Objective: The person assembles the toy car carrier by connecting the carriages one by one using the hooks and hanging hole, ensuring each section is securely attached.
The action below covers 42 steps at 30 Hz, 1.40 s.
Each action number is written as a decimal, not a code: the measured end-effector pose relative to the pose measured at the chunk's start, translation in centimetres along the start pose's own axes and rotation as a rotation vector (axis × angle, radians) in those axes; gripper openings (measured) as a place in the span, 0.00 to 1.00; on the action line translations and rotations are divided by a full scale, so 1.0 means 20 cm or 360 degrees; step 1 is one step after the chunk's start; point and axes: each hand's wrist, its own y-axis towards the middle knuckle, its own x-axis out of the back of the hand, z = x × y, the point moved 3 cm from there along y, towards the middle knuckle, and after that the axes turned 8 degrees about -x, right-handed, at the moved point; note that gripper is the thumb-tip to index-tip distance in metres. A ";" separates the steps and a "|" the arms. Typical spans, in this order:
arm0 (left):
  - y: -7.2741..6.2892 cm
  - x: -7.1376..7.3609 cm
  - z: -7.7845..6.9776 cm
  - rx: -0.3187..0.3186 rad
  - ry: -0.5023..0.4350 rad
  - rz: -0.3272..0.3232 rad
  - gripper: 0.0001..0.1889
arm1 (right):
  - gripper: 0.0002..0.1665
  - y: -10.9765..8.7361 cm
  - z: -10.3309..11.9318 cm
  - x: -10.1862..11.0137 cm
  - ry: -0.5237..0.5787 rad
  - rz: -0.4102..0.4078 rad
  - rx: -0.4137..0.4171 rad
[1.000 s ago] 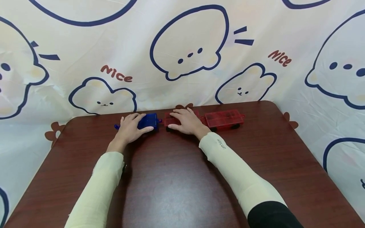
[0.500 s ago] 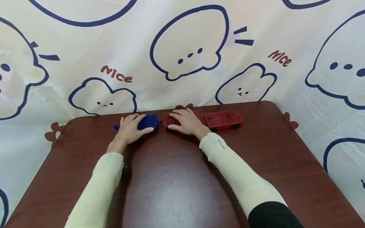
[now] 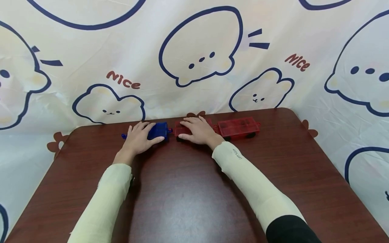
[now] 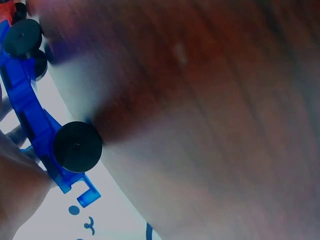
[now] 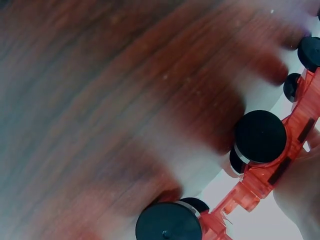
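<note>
Near the table's far edge stands a blue translucent toy wagon (image 3: 159,131) with black wheels and a hook at its outer end. My left hand (image 3: 138,140) grips it from above, thumb along the near side. Just right of it, my right hand (image 3: 198,131) holds a red translucent toy wagon (image 3: 178,129), fingers over its top and thumb at the near side. The ends of the blue and red wagons meet at their couplings (image 3: 170,130). Behind the red one, a second red wagon (image 3: 238,128) is lined up, end to end. The left wrist view shows the blue wagon's underframe (image 4: 30,107).
The brown wooden table (image 3: 170,195) spreads out in front of the row of wagons. A white cloth (image 3: 200,98) with cartoon drawings hangs behind the far edge and along both sides.
Both hands keep their places on the wagons. The head view has shifted very slightly; the wagons stay put.
</note>
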 end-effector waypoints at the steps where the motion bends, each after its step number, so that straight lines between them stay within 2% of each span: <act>1: 0.00 0.00 0.00 0.0000 -0.0003 0.0000 0.50 | 0.45 0.00 0.00 0.00 0.0001 0.0004 -0.0001; 8: 0.00 0.02 -0.01 -0.0023 0.0003 0.0000 0.48 | 0.44 0.00 0.01 0.00 0.0004 0.0009 -0.0014; 16: 0.02 0.03 -0.06 -0.0069 0.0004 -0.0001 0.46 | 0.42 0.00 0.01 0.01 0.0057 -0.0013 -0.0002; 27: 0.05 0.03 -0.13 -0.0128 -0.0006 -0.0027 0.40 | 0.41 -0.02 0.00 0.06 0.0188 -0.0044 -0.0028; 42: 0.05 0.04 -0.17 -0.0157 -0.0029 -0.0063 0.36 | 0.41 -0.09 -0.02 0.15 0.0213 -0.0077 -0.0035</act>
